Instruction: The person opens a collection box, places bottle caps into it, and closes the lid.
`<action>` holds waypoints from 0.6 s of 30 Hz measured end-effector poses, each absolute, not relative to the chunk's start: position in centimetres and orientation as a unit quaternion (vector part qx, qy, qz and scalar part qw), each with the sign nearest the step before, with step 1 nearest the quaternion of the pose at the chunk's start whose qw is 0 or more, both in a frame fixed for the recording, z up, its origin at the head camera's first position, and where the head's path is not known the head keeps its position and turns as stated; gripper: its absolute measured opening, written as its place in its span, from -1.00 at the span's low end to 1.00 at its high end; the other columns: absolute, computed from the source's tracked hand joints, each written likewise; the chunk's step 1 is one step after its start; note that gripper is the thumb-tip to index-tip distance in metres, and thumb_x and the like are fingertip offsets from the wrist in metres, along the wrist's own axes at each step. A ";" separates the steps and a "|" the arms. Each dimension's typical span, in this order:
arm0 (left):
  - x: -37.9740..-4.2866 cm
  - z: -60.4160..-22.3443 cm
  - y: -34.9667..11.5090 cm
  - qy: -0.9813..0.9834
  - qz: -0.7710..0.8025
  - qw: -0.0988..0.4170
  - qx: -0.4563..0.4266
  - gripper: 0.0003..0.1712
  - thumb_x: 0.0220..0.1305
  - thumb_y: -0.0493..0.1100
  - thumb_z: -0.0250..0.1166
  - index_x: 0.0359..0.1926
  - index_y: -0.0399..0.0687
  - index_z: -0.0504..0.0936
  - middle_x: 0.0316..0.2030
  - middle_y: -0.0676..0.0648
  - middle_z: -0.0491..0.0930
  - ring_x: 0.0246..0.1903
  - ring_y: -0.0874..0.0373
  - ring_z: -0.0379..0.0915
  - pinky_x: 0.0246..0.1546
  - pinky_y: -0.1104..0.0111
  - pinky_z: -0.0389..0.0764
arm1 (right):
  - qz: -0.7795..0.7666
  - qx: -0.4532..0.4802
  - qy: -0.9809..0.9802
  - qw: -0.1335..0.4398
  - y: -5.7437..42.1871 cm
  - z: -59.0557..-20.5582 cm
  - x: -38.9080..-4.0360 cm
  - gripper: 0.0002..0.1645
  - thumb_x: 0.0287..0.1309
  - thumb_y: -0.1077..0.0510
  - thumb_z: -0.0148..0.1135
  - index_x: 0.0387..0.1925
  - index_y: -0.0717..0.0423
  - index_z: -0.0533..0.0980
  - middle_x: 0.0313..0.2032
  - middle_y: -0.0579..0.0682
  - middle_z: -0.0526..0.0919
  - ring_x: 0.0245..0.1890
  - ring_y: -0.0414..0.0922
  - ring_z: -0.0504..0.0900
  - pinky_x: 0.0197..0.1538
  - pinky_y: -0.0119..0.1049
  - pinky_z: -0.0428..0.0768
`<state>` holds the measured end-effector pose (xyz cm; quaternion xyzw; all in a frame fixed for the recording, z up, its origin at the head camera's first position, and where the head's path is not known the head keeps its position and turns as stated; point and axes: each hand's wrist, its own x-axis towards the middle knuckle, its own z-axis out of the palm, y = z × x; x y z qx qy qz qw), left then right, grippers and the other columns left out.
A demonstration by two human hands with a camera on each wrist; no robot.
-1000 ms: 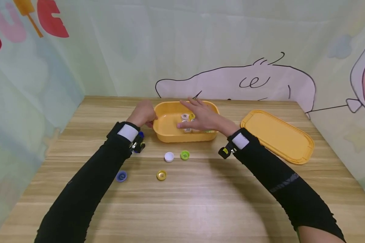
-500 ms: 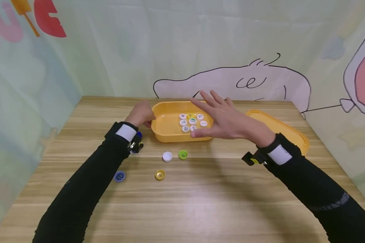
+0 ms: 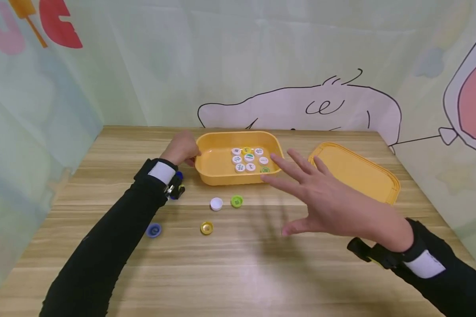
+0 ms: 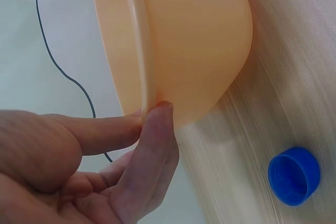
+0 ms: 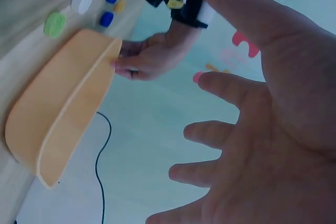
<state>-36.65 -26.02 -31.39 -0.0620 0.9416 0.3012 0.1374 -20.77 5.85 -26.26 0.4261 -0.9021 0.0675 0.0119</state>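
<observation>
My left hand point(image 3: 181, 149) pinches the left end rim of a yellow plastic box point(image 3: 218, 179); the left wrist view shows thumb and fingers on either side of that rim point(image 4: 140, 40). Inside the box lie several bottle caps point(image 3: 249, 157) with printed tops, mostly white, with a yellow and a green one. To the front right, my right hand point(image 3: 327, 200) hangs in the air over the table, fingers spread, holding nothing. Before the box are a white cap point(image 3: 216, 204), a green cap point(image 3: 236, 201), a gold cap point(image 3: 207, 227) and a blue cap point(image 3: 154, 230).
A yellow lid point(image 3: 353, 169) lies flat on the table to the right of the box, partly behind the right hand. Another blue cap point(image 4: 294, 176) sits near the left wrist. A printed cloth point(image 3: 238, 57) hangs along the table's back edge.
My right hand has drawn back from over the box, moving right and toward me, uncovering the caps inside. The left hand keeps its hold on the rim.
</observation>
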 end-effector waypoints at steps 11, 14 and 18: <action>-36.7 -31.5 -26.1 0.944 0.296 0.132 -0.059 -0.81 0.41 -0.37 0.27 -0.10 -0.50 0.60 -0.40 -0.24 0.62 -0.63 0.10 0.65 -0.39 0.36 0.76 | 0.099 0.428 -0.897 -0.042 3.8 -31.6 -19.2 0.05 0.14 -0.17 0.52 0.55 -0.02 0.24 0.56 0.24 0.10 0.52 0.31 0.13 0.43 0.37 0.24; -36.8 -31.6 -26.0 0.945 0.291 0.134 -0.063 -0.81 0.41 -0.36 0.27 -0.09 -0.49 0.61 -0.39 -0.24 0.61 -0.62 0.10 0.65 -0.35 0.35 0.77 | 0.108 0.415 -0.902 -0.047 2.8 -33.1 -19.7 -0.02 0.15 -0.13 0.53 0.50 0.04 0.31 0.50 0.27 0.24 0.47 0.28 0.26 0.40 0.33 0.33; -36.9 -31.7 -26.0 0.945 0.290 0.134 -0.065 -0.81 0.41 -0.37 0.27 -0.08 -0.50 0.61 -0.40 -0.23 0.61 -0.63 0.11 0.64 -0.35 0.35 0.77 | 0.129 0.401 -0.907 -0.019 1.5 -35.0 -20.9 -0.16 0.13 -0.01 0.57 0.36 0.18 0.45 0.31 0.27 0.50 0.30 0.21 0.50 0.30 0.21 0.52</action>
